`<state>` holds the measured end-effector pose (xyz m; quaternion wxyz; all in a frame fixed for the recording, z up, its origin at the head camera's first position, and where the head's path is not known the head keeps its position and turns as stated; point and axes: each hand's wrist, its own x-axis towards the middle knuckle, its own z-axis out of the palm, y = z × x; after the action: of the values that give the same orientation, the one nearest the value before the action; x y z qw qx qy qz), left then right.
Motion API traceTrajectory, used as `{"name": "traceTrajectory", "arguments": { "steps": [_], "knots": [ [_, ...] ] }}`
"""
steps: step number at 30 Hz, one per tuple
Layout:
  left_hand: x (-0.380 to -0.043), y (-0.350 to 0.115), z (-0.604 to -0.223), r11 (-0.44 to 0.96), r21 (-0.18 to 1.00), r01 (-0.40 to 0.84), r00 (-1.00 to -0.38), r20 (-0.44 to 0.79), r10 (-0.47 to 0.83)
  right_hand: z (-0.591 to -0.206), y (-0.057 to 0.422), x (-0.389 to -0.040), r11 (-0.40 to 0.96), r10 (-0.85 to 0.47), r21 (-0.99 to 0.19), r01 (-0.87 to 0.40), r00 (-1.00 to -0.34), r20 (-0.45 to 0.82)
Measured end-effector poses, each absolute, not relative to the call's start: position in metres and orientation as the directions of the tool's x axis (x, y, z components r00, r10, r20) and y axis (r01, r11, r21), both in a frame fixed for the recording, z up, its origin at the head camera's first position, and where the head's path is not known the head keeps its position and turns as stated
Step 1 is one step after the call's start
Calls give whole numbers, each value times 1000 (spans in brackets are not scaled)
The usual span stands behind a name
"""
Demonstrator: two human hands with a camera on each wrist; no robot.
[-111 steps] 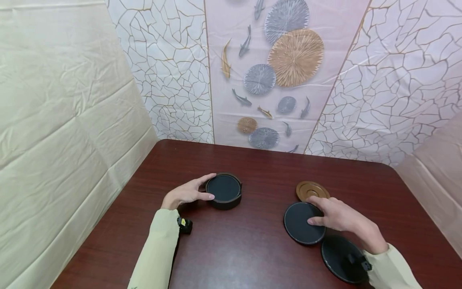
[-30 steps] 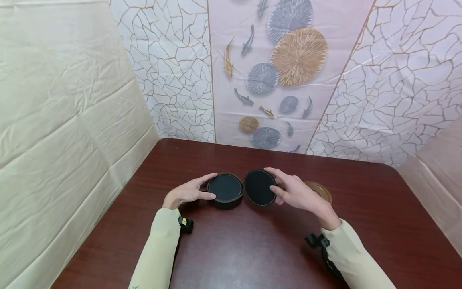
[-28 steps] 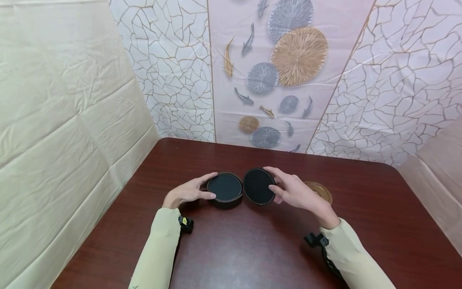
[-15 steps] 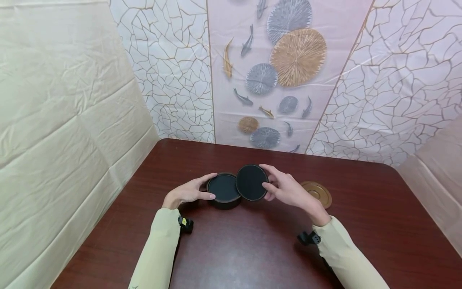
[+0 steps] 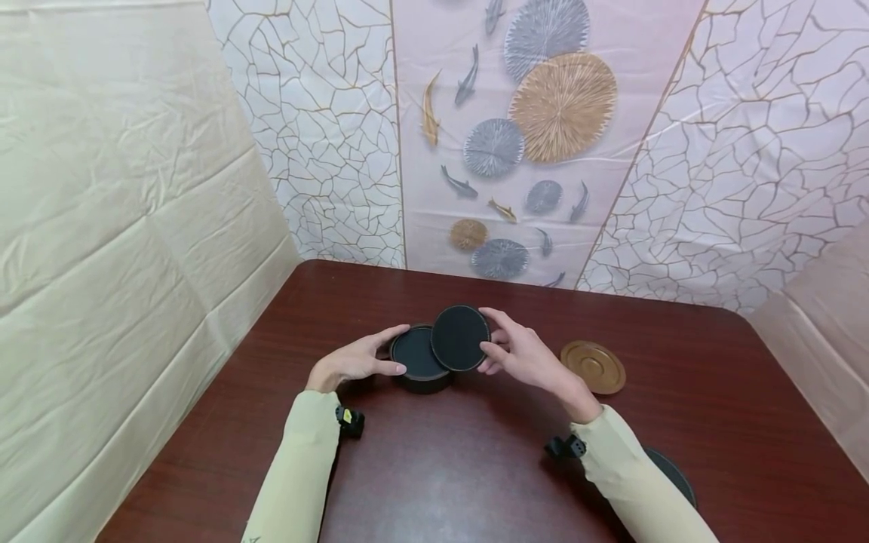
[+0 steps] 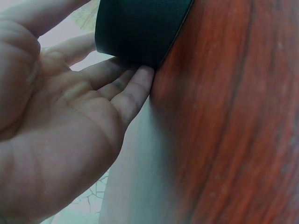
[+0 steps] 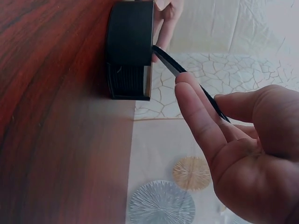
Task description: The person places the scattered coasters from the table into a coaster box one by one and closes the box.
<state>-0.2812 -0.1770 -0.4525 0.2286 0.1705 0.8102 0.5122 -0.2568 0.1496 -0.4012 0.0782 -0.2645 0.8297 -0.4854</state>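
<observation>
A round black coaster holder (image 5: 424,383) stands on the table, filled with dark coasters; their stacked edges show through its side slot in the right wrist view. My left hand (image 5: 353,360) grips the holder's left side, thumb at the near rim and a finger at the far rim. In the left wrist view the lower fingers of that hand (image 6: 79,98) touch the holder's wall (image 6: 140,28) near the table. My right hand (image 5: 519,351) pinches a black round coaster (image 5: 460,337) by its right edge. That coaster is tilted, overlapping the holder's right part; its left edge meets the holder's rim (image 7: 150,84).
A brown round disc with ringed grooves (image 5: 594,367) lies on the table (image 5: 434,467) to the right. Another black disc (image 5: 674,477) shows partly from behind my right forearm. A patterned cloth (image 5: 502,204) hangs at the table's back edge.
My right hand has taken the coaster from beside the brown disc and carried it left, now over the holder's right part. My left hand has stayed at the holder.
</observation>
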Motion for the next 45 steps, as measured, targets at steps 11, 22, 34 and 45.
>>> {"name": "traceTrajectory", "arguments": {
  "steps": [11,22,34,45],
  "knots": [
    [-281,-177,-453,400,916,42,-837,-187,515,-407,136,-261,337,-534,-891,-304,-841,85],
    [-282,-176,-454,395,918,45,-833,-184,522,-414,123,-263,339,-510,-904,-260,-858,56],
    [-283,-175,-454,391,920,37,-834,-187,519,-421,117,-268,381,-485,-903,-200,-874,-11],
    [-283,-176,-454,393,919,40,-834,-185,519,-425,112,-272,394,-489,-899,-190,-872,-30]
  ]
}}
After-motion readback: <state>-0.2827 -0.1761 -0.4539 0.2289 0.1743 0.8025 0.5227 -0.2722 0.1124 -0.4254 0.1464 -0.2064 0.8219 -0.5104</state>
